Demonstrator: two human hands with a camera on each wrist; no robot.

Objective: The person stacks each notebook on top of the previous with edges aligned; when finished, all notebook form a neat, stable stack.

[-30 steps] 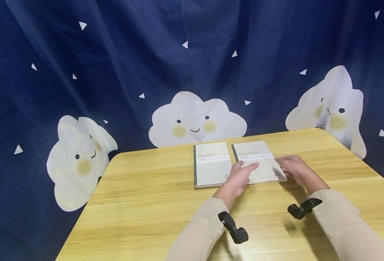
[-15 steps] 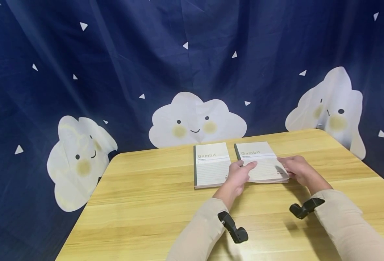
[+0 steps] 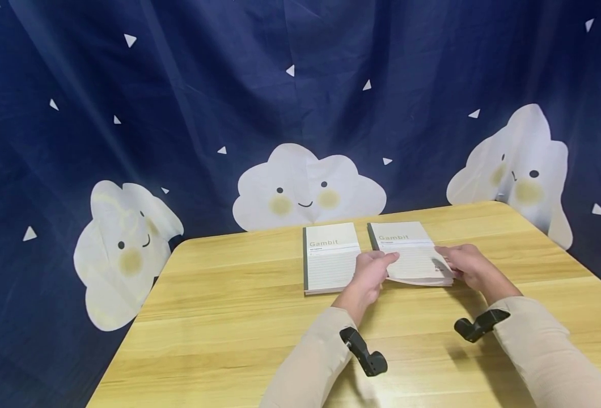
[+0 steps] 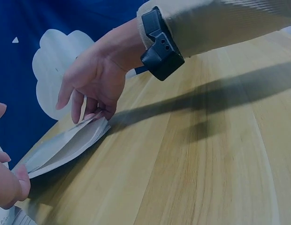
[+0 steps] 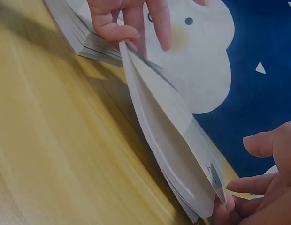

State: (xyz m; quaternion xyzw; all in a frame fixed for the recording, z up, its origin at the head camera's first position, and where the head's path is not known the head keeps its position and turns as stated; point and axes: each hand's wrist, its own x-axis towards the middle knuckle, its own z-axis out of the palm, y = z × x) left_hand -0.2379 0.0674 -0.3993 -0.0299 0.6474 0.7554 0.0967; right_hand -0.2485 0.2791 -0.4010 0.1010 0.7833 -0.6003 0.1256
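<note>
Sleeves: 2 beige sleeves come in from the near edge, each w/ a black wrist mount.
Worktop: pale wood-grain worktop, bare wood in the near half; both notebooks lie toward the far side.
Left hand: left hand at the near-left corner of the right notebook. Fingers curled, thumb and fingertips pinching the cover edge there, shown close up in the right wrist view.
Right hand: right hand at the notebook's near-right corner. Fingers bent down onto the corner in the left wrist view; thumb against the corner edge in the right wrist view, gripping it.
Right notebook: cream cover w/ "Gambit" print and dark spine, lying right of center on the worktop's far half. Near edge raised off the wood between the 2 hands; cover fanned apart from the pages below, far edge looks to rest on the worktop.
Left notebook: same make, left notebook, flat and closed, just beside the right one w/ a narrow gap. No hand on it; left hand is just beside its near-right corner.
Backdrop: dark blue cloth w/ small white triangles behind the worktop; 3 white smiling clouds on it, middle cloud right behind the notebooks.
</note>
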